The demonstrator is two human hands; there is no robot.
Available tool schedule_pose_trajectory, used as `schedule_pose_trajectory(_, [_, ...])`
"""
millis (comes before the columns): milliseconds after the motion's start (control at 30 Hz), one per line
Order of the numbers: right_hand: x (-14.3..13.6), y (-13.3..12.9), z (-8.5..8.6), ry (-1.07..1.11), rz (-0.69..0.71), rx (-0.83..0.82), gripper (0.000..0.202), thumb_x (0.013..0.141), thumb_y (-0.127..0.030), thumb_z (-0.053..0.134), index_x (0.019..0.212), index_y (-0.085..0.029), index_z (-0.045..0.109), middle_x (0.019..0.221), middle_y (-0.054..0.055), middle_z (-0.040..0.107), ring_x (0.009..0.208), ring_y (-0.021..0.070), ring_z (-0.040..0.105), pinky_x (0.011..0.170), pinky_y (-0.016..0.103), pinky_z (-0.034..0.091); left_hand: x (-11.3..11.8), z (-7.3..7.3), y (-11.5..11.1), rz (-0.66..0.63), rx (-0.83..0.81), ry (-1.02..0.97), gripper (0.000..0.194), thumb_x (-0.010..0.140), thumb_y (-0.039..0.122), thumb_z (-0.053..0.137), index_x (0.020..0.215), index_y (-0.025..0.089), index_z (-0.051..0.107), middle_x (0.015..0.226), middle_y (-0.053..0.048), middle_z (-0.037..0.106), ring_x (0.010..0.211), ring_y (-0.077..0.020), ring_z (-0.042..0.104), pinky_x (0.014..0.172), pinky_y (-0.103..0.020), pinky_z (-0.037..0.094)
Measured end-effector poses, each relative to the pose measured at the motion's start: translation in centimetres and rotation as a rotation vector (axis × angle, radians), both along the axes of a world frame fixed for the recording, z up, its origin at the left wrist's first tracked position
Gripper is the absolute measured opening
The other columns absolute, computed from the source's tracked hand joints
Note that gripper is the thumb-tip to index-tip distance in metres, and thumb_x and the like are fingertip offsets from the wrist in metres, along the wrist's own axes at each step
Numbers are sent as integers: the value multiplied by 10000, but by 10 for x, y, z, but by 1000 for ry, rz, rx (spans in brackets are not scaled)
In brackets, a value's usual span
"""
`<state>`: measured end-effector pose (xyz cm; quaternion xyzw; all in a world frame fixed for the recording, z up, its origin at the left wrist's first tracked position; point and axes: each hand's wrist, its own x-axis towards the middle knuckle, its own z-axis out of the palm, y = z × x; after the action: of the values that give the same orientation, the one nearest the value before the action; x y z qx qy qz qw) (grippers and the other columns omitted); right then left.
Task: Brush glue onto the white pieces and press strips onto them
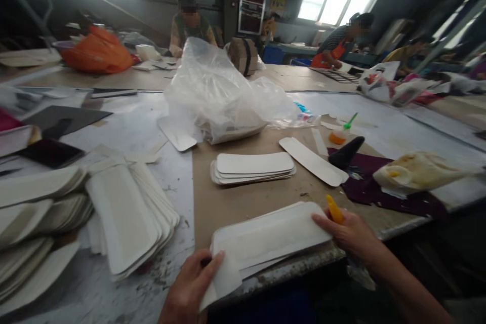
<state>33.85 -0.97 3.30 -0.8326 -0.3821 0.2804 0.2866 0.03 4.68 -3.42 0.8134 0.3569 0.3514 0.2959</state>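
Observation:
A stack of flat white panels with rounded corners (273, 235) lies at the front edge of the table, between my hands. My left hand (192, 286) pinches a pale strip (224, 283) at the stack's left end, thumb on top. At the right end, my right hand (353, 230) grips the panels, thumb above and fingers below. A yellow tool (334, 208), perhaps a handle, sticks up between its thumb and fingers; the tool's other end is hidden. Just beyond lies a smaller pile of white panels (254, 163), with a single panel (313, 161) to its right.
Fanned panel stacks (125, 217) cover the left side near a dark phone (52, 153). A clear plastic bag (216, 91) stands behind. To the right are an orange-filled bottle (339, 135), a black tool (346, 153) and a yellowed container (417, 172). Co-workers (192, 25) work farther back.

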Motion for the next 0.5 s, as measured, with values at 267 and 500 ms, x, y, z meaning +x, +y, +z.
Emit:
schedule_pose_trajectory(267, [-7, -4, 7, 310, -189, -45, 427, 629, -593, 614, 669, -194, 468, 424, -89, 341, 372, 63, 315, 360, 185, 224, 3, 25, 4, 447, -841, -448, 367, 743, 394, 579, 1056, 212, 635, 848, -32, 677, 802, -186, 612, 769, -258, 482])
schedule_pose_trajectory(500, [-16, -5, 20, 444, -263, -3, 454, 573, -556, 688, 764, -184, 510, 460, -92, 359, 393, 54, 316, 361, 169, 240, 19, 54, 10, 519, -1104, -594, 472, 598, 502, 728, 825, 96, 651, 453, 77, 376, 432, -49, 305, 415, -159, 253])
